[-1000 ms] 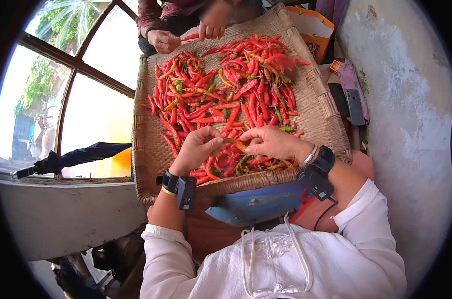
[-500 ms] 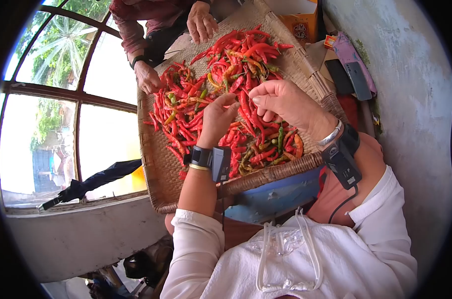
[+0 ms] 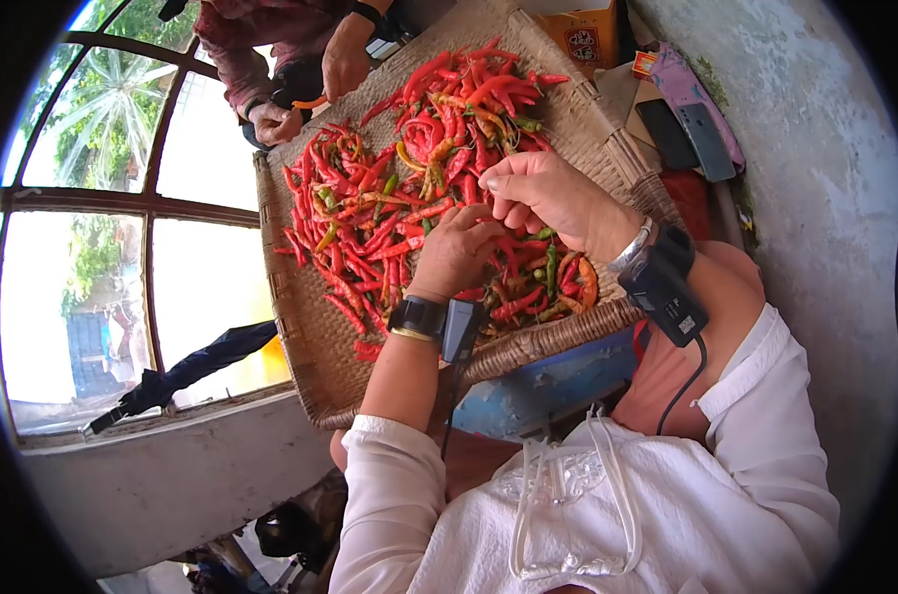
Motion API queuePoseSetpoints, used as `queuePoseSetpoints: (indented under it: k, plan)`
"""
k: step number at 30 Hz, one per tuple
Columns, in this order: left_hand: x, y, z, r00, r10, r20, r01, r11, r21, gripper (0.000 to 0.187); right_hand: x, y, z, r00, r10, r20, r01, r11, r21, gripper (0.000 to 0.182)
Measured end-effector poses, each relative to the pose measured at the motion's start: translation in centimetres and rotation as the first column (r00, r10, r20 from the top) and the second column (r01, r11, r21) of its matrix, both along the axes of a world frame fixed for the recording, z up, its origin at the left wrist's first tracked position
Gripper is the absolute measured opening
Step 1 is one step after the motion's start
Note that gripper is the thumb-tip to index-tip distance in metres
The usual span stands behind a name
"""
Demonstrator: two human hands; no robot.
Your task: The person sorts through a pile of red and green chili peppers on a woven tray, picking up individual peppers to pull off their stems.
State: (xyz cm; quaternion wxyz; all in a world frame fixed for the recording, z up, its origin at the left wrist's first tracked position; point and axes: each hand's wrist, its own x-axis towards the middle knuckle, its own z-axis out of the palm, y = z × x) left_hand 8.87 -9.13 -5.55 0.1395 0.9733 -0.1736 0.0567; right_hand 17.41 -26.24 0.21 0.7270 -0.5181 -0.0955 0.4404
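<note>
Left hand [image 3: 454,255]: lower than half a second ago, now down at the peppers [image 3: 360,247], fingers bent; whether they grip one I cannot tell.
Right hand [image 3: 556,201]: still raised, just beyond and right of the left, thumb pressed to forefinger over the heap.
Co-worker: two hands, apart in the earlier picture, now close together at the far edge, beyond and left of the person's hands, with an orange pepper [image 3: 310,102] between them.
Peppers: mostly red, some green and orange, heaped beneath, beyond and left of both hands.
Tray [image 3: 538,342]: woven, under the peppers, its thick near rim closer to the person than the hands.
In the way: both hands and wrists cover part of the heap; a black device [image 3: 664,297] on the right wrist trails a cable.
Right of the hands: two phones [image 3: 706,142] beside a pink pouch [image 3: 689,84], near the wall.
Beyond the right hand: an orange box [image 3: 583,35].
Left of the hands: a dark folded umbrella [image 3: 197,366] lying along the window [image 3: 152,203].
Writing: dark characters on the box and print on the wrist device, both too small to read.
</note>
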Motion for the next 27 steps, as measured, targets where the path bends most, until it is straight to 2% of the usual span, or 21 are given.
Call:
queuePoseSetpoints:
  k: [2,3,4,5,6,7,8,9,10,11,12,15,16,18,19,20,21,24,26,27]
  plan:
    - [-0.1,0.5,1.2,0.998,0.039,0.039,-0.032,0.988,-0.151,0.019,0.2,0.1,-0.3,0.935,0.074,0.348,-0.037,0.993,-0.112,0.021]
    - [-0.3,0.4,2.0,0.993,0.047,0.111,-0.03,0.988,-0.154,0.02,0.1,0.2,-0.5,0.935,0.072,0.347,-0.036,0.993,-0.11,0.021]
    - [-0.6,0.3,2.6,0.993,0.044,0.109,-0.027,0.988,-0.153,0.02,-0.1,0.3,-0.6,0.782,0.129,0.609,0.002,0.978,-0.209,0.022]
    - [-0.8,0.2,3.1,0.992,0.122,0.036,-0.104,0.941,-0.322,0.019,-0.2,0.2,-0.8,0.558,0.204,0.805,0.071,0.954,-0.291,0.023]
    - [-0.9,0.0,3.1,0.981,0.185,-0.053,-0.188,0.859,-0.477,0.019,-0.4,0.2,-0.9,0.561,0.203,0.802,0.074,0.953,-0.293,0.023]
    - [-0.9,0.3,2.0,0.978,0.197,-0.066,-0.195,0.759,-0.621,0.017,-0.7,0.3,-1.0,0.485,0.205,0.85,0.081,0.957,-0.277,0.025]
    - [-1.0,0.5,1.6,0.978,0.195,-0.074,-0.198,0.757,-0.623,0.017,-1.0,0.5,-1.1,0.407,0.208,0.89,0.084,0.961,-0.263,0.027]
    - [-1.2,0.6,1.4,0.965,0.19,-0.18,-0.262,0.682,-0.683,0.016,-1.1,0.6,-0.2,0.541,0.34,0.769,-0.036,0.923,-0.382,0.03]
    - [-1.3,0.7,1.3,0.944,0.176,-0.28,-0.329,0.601,-0.729,0.015,-1.3,0.7,-0.4,0.544,0.344,0.765,-0.041,0.922,-0.386,0.03]
    - [-1.4,0.7,1.4,0.952,0.183,-0.246,-0.305,0.649,-0.697,0.015,-1.5,0.7,-0.5,0.556,0.298,0.776,-0.026,0.939,-0.342,0.029]
    - [-1.4,0.6,1.6,0.951,0.183,-0.249,-0.307,0.646,-0.698,0.015,-1.6,0.8,-0.6,0.568,0.25,0.784,-0.009,0.954,-0.298,0.03]
    - [-1.5,0.2,2.1,0.935,0.196,-0.294,-0.349,0.645,-0.68,0.016,-1.8,1.3,-1.3,0.628,0.236,0.741,0.019,0.948,-0.318,0.032]
    - [-1.5,0.1,2.2,0.924,0.193,-0.33,-0.377,0.607,-0.7,0.016,-1.8,1.4,-1.3,0.63,0.238,0.739,0.017,0.947,-0.32,0.032]
    - [-1.6,0.0,2.9,0.91,0.19,-0.368,-0.407,0.567,-0.716,0.017,-1.8,1.5,-1.4,0.744,0.223,0.63,-0.023,0.951,-0.309,0.032]
    - [-1.5,-0.1,3.5,0.913,0.205,-0.352,-0.394,0.665,-0.634,0.017,-1.8,1.5,-1.6,0.744,0.224,0.63,-0.025,0.951,-0.309,0.032]
    - [-1.4,-0.1,3.8,0.917,0.218,-0.333,-0.376,0.752,-0.541,0.017,-1.8,1.5,-1.9,0.861,0.192,0.471,-0.06,0.958,-0.279,0.03]
    - [-1.3,-0.1,3.8,0.917,0.22,-0.332,-0.376,0.753,-0.541,0.017,-1.7,1.5,-1.8,0.943,0.16,0.292,-0.089,0.966,-0.243,0.028]
    - [-1.3,0.3,3.4,0.94,0.162,-0.299,-0.318,0.731,-0.603,0.019,-1.6,1.0,-0.8,0.966,0.162,0.203,-0.125,0.975,-0.183,0.027]
    - [-1.7,1.7,2.9,0.897,0.108,-0.429,-0.392,0.644,-0.657,0.021,-1.3,0.7,-1.0,0.959,0.196,0.206,-0.157,0.969,-0.19,0.026]
    - [-1.9,1.9,3.4,0.864,0.156,-0.479,-0.46,0.631,-0.625,0.02,-1.2,0.6,-1.0,0.95,0.228,0.215,-0.186,0.963,-0.197,0.025]
